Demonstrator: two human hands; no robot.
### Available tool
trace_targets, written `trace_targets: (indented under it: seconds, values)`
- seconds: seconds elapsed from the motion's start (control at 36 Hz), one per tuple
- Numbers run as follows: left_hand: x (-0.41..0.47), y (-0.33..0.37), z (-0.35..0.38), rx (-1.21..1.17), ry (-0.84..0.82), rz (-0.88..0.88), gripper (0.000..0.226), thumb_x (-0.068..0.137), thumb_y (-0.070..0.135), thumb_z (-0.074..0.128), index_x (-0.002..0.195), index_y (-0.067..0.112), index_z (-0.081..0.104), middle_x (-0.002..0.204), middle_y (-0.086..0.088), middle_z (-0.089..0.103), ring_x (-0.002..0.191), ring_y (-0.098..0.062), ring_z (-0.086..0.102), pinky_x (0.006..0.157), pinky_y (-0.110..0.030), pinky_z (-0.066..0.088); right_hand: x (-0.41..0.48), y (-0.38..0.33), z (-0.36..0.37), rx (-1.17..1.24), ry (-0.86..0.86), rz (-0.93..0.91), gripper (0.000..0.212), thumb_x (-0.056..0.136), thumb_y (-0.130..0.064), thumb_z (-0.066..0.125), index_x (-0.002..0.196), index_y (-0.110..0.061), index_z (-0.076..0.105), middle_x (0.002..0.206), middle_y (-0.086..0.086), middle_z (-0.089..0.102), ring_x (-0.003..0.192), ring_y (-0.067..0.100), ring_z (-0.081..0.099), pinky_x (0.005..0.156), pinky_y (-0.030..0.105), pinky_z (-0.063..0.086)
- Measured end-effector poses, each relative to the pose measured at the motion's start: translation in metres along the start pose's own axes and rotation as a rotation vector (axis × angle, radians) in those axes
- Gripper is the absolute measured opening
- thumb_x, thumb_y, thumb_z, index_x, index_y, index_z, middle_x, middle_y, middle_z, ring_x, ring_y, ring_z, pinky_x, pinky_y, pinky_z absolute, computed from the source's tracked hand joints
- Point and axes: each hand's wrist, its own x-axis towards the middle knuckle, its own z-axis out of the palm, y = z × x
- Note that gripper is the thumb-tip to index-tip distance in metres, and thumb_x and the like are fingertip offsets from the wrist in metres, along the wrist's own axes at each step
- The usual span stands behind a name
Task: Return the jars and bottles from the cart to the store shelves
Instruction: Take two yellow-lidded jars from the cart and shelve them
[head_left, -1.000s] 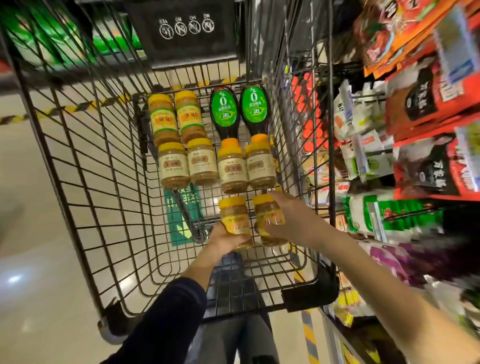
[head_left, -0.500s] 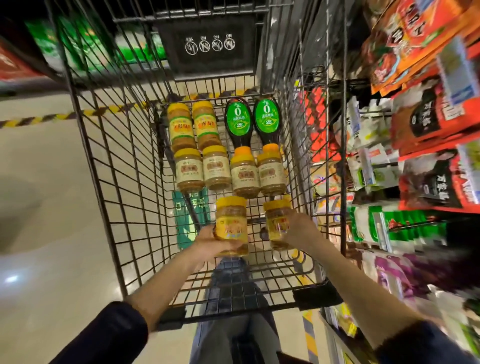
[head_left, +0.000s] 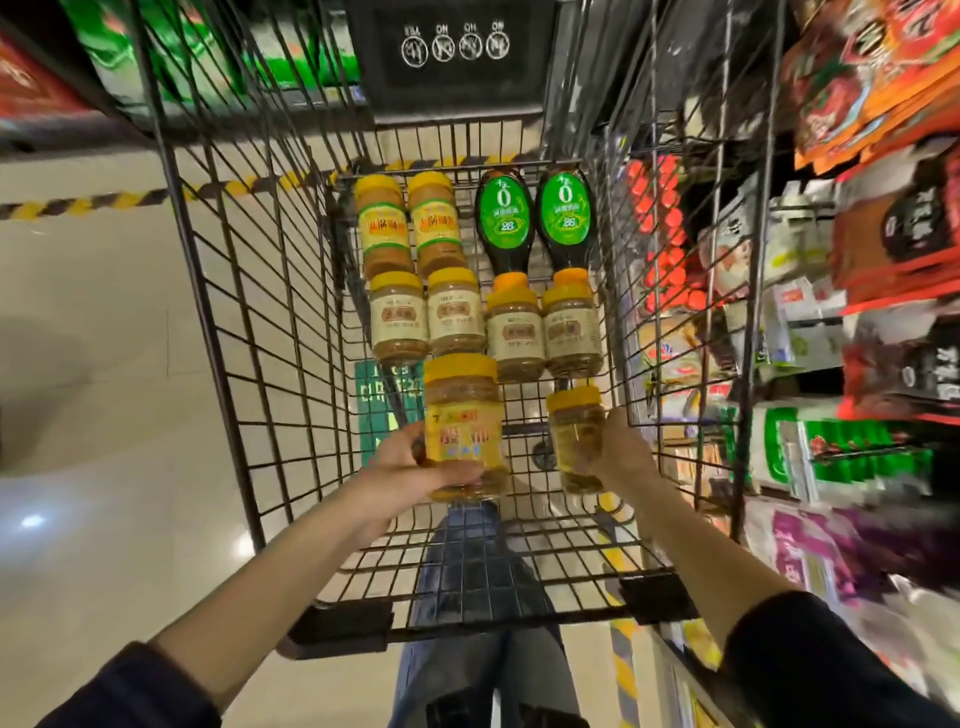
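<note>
Head view, looking straight down into the wire cart (head_left: 218, 291). The left hand (head_left: 410, 467) is wrapped around a yellow-lidded jar with a bright yellow label (head_left: 464, 426), fingers curled under its base, the jar raised above the cart floor near the picture's centre. The right hand (head_left: 618, 447), at about four o'clock from centre, grips a smaller yellow-lidded jar (head_left: 576, 436) from its right side, close against the cart's right wall.

Up at twelve o'clock, stock waits on the cart floor: two tall jars with yellow-and-green labels (head_left: 408, 228), two dark bottles with green labels (head_left: 535, 218) to their right, and just below them a row of four pale-labelled jars (head_left: 483, 325), all lying flat.

The store shelves (head_left: 857, 312) run down the three o'clock side, packed with pouches and boxes, though blurred.

By my reading, this is the lift-out step: both jars are in hand and clear of the others. The next move calls for carrying them up over the right wall without clipping the wire, then finding matching stock on a shelf. No matching jars show on the shelves here.
</note>
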Motion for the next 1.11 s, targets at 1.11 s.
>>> trace_targets:
  seconds: [1.11]
  values:
    - [-0.139, 0.087, -0.014, 0.119, 0.050, 0.376, 0.120, 0.031, 0.053, 0.090, 0.132, 0.010, 0.043, 0.110, -0.006, 0.070, 0.104, -0.015, 0.065, 0.104, -0.044, 0.042, -0.154, -0.047, -0.125, 0.767, -0.198, -0.345, 0.063, 0.071, -0.012, 0.080, 0.124, 0.000, 0.048, 0.119, 0.009, 0.057, 0.102, 0.020, 0.062, 0.089, 0.024, 0.046]
